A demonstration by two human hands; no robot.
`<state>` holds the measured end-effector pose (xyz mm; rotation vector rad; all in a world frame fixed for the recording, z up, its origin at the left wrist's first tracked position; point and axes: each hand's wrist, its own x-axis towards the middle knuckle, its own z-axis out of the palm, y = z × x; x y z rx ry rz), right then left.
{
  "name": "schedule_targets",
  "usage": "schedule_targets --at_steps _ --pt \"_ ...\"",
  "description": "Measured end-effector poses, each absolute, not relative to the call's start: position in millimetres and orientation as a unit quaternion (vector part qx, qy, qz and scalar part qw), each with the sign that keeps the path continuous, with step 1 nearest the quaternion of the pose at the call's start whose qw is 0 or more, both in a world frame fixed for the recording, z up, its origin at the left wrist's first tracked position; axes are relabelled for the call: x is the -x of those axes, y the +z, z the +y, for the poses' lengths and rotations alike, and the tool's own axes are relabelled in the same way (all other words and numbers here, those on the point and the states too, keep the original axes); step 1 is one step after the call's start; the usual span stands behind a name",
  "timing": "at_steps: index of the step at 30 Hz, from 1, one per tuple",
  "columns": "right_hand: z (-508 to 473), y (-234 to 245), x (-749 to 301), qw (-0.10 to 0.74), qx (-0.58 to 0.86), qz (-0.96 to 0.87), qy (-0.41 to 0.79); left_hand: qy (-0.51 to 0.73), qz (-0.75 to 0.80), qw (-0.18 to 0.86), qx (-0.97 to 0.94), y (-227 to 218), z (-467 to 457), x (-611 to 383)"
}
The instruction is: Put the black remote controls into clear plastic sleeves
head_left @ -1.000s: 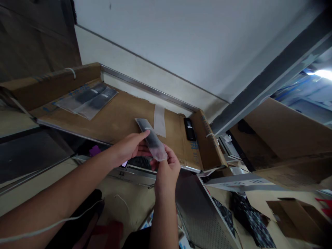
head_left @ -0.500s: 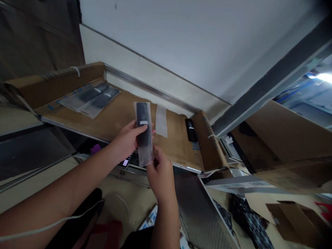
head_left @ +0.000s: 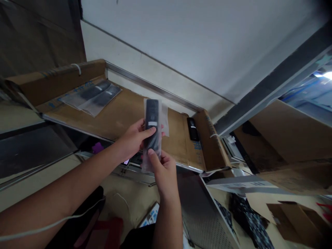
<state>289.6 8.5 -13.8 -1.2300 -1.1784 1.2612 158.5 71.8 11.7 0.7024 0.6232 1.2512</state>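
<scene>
A black remote control [head_left: 152, 112] with a white label is inside a frosted plastic sleeve [head_left: 147, 162], held upright over the shelf's front edge. My left hand [head_left: 136, 137] grips its left side, thumb across the front just below the label, with fingertips showing at the right edge. Lower down, my right hand [head_left: 163, 167] pinches the sleeve, its thumb pressed on the front near the remote's lower end. Behind them, an empty-looking sleeve [head_left: 165, 119] lies partly hidden on the cardboard. To the right rests an unsleeved black remote control [head_left: 192, 129] with a white label.
The shelf is lined with cardboard [head_left: 124, 110] and has raised cardboard sides. Two sleeved remotes [head_left: 103, 97] lie at its left end. A purple object [head_left: 97, 148] sits below the front edge. A white cable [head_left: 64, 219] runs over my left forearm. Cardboard boxes [head_left: 293, 138] stand at right.
The sleeved remote has shifted slightly right along with my left hand. My right hand has moved up the sleeve from its bottom end, its thumb now pressing on the front.
</scene>
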Motion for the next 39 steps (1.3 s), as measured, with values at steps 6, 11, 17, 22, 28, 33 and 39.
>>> schedule_targets --at_steps 6,11,17,22,28,33,39 --pt "12.4 -24.5 -277.2 0.498 0.491 -0.448 0.557 0.509 0.370 0.673 -0.390 4.4 77.9 -148.9" --pt "15.9 -25.6 -279.4 0.481 0.497 -0.433 0.577 0.505 0.445 0.581 -0.457 -6.3 104.1 -132.5" --pt "18.7 -29.5 -291.9 0.519 0.532 -0.400 0.536 0.449 0.644 0.265 -0.559 -10.3 146.8 -75.3" --pt "20.2 -36.4 -297.1 0.521 0.554 -0.405 0.508 0.334 0.686 0.060 -0.644 -4.6 137.6 -53.1" --pt "28.2 -29.9 -314.0 0.537 0.663 -0.492 0.175 0.282 0.680 0.003 -0.677 -12.3 129.9 -61.4" --pt "65.8 -29.8 -357.8 0.422 0.689 -0.577 -0.121 0.281 0.674 -0.003 -0.683 -17.8 128.4 -58.5" --pt "123.3 -44.1 -391.7 0.271 0.766 -0.572 -0.112 0.276 0.656 -0.017 -0.702 -28.2 131.5 -70.0"
